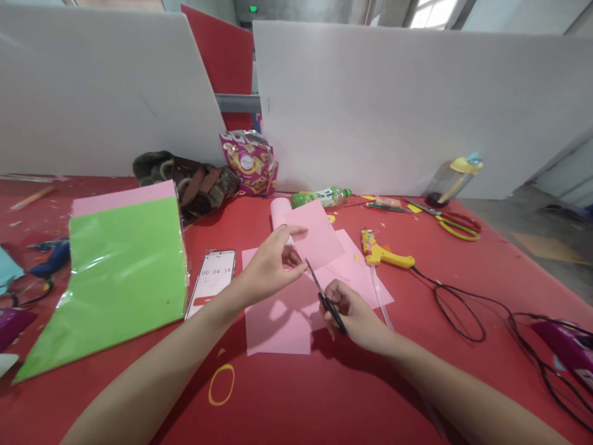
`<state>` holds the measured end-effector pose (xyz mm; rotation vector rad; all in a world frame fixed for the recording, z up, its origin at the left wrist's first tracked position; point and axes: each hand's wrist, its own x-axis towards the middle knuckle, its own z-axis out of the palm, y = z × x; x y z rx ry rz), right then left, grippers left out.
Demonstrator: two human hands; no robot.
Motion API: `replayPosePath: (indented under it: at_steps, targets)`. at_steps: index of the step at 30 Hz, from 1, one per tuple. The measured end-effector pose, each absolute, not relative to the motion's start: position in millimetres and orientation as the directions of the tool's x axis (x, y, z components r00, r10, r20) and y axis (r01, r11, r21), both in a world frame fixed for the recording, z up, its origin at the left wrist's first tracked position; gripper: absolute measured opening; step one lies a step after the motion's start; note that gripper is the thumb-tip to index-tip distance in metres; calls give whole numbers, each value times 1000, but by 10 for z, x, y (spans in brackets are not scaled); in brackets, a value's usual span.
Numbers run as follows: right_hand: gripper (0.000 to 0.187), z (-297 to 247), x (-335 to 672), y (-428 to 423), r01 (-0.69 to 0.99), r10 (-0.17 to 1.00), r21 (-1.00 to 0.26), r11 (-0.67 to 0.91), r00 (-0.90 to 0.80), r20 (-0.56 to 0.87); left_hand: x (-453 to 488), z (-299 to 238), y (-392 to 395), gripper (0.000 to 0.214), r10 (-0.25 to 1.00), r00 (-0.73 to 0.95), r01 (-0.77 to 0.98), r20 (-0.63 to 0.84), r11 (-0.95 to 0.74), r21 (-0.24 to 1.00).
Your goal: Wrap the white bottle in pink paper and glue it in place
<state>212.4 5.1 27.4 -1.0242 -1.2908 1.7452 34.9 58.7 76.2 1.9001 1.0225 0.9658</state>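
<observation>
A pair of scissors with black handles [334,315] is gripped in my right hand [352,309], the narrow blades pointing up and left. Just left of the blade tips is my left hand [273,262], its thumb and index finger spread apart and its other fingers curled. Behind those fingers a pink sheet [319,233] stands out over the others; whether my left hand touches it I cannot tell. Below both hands lie more pink sheets [278,330], overlapping on the red table. A rolled pink sheet [279,210] is at their far end.
To the right lie a yellow glue gun [384,254] with a black cord and larger scissors [456,224]. Left are a phone [212,278] and a green sheet pack [127,266]. A green bottle [322,198], a snack bag [250,162] and white boards [393,111] stand behind. A yellow paper ring [210,392] lies in front.
</observation>
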Motion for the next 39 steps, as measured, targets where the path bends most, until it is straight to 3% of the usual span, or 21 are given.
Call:
replayPosePath:
  at_steps: [14, 24, 39]
  targets:
    - [25, 266, 2158, 53, -92, 856, -970, -224, -495, -151, 341, 770, 576, 42, 889, 402, 277, 217, -344, 897]
    - [39, 269, 2181, 54, -116, 834, -980, -160, -548, -71, 388, 747, 539, 42, 887, 417, 275, 199, -332, 902]
    - [38, 276, 2173, 39, -127, 845, -973, -191, -525, -97, 425, 709, 511, 42, 877, 433, 256, 208, -341, 905]
